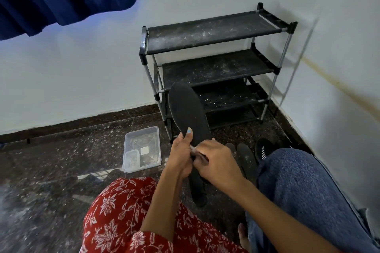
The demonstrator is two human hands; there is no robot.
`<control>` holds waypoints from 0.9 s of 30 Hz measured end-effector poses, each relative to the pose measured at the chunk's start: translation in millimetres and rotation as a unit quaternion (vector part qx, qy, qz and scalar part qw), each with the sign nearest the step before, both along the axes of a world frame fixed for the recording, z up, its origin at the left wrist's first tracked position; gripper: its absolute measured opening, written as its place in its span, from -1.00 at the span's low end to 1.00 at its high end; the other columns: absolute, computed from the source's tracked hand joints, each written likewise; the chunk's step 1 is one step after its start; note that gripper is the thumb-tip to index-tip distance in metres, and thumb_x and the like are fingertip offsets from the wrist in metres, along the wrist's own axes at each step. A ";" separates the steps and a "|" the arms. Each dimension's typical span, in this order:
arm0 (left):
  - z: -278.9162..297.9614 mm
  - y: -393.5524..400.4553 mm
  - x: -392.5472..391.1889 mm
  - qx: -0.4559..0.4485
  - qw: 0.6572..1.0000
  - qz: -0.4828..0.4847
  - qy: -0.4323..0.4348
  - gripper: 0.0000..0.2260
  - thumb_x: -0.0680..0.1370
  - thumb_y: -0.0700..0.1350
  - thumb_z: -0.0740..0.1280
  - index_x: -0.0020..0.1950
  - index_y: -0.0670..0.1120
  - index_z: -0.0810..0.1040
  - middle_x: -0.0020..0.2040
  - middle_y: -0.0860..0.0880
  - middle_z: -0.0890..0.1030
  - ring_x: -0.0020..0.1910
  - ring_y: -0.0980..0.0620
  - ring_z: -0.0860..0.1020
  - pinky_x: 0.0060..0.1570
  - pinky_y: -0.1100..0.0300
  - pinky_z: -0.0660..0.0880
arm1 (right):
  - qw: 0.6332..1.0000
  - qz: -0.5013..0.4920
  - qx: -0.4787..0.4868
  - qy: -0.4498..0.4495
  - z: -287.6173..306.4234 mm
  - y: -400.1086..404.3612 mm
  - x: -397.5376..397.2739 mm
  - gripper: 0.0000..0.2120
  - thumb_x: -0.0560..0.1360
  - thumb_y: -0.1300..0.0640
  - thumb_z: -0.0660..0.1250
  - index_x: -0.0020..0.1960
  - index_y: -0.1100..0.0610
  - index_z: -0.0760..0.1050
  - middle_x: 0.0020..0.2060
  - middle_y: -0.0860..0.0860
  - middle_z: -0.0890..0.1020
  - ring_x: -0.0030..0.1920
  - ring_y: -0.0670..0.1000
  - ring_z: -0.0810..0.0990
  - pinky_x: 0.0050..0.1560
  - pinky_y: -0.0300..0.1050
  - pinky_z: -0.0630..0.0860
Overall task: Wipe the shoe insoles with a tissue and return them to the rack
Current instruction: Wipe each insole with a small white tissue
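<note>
Insole is up in the air in front of the rack, toe end pointing up; left hand grips it near the heel, thumb pressed flat on the top face; right hand is curled round a small wad of tissue at the heel end — only a sliver of white shows, so can't say how much tissue there is. It looks light and bendy, foam with a fabric face, so I'd guess it flops if held only by the tip; pinching low and wiping away from the hold seems the way. More insoles lie on the floor just below — one beside the knee; a clear plastic tub sits to the left.
</note>
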State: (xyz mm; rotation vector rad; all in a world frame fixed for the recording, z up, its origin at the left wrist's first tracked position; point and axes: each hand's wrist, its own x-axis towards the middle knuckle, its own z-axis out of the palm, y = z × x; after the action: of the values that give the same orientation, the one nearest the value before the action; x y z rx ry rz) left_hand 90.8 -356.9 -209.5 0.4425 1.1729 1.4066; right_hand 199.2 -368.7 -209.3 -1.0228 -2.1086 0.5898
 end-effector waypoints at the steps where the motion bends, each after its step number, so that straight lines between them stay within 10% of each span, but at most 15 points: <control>1: 0.8 -0.4 -0.9 0.005 1.000 -0.002 -0.006 -0.78 0.65 -0.13 0.12 0.14 -0.18 0.51 0.03 -0.18 0.63 -0.03 -0.06 0.63 -0.04 0.15 0.60 | 1.000 -0.016 0.002 0.009 0.1 4.9 2.2 -0.83 0.30 0.29 0.34 -0.15 0.12 0.62 -0.25 0.01 0.63 -0.20 0.02 0.60 -0.05 -0.06 0.56; 5: 1.5 -2.2 -1.8 0.013 0.999 -0.035 -0.017 -0.76 0.66 -0.11 0.10 0.14 -0.18 0.52 0.00 -0.15 0.65 -0.07 0.01 0.66 -0.11 0.20 0.60 | 0.989 -0.148 0.001 0.018 -1.7 25.6 17.6 -0.85 0.37 0.29 0.37 -0.07 0.16 0.62 -0.19 0.03 0.63 -0.16 0.04 0.59 -0.12 -0.02 0.56; 11: 1.6 1.1 -4.5 0.017 0.999 -0.002 -0.029 -0.75 0.65 -0.12 0.11 0.21 -0.20 0.48 0.07 -0.24 0.62 -0.06 -0.09 0.64 -0.11 0.15 0.61 | 1.000 0.005 0.010 -0.017 -2.6 -3.0 3.3 -0.82 0.33 0.27 0.30 -0.13 0.14 0.62 -0.23 0.00 0.62 -0.17 -0.01 0.58 0.07 -0.06 0.53; 27: 2.8 0.7 -8.3 0.023 0.999 0.011 -0.040 -0.65 0.65 -0.09 0.10 0.37 -0.24 0.38 0.22 -0.25 0.56 0.16 -0.15 0.57 0.07 0.10 0.57 | 0.995 -0.095 0.005 0.008 -3.8 17.9 16.3 -0.84 0.33 0.30 0.35 -0.12 0.17 0.63 -0.20 0.02 0.63 -0.16 0.00 0.58 -0.08 -0.08 0.56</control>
State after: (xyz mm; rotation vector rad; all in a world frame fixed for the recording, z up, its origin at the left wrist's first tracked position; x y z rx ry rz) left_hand 82.6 -356.2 -206.7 0.4029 1.0848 1.4607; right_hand 215.4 -350.8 -213.0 -1.1913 -1.9703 0.4907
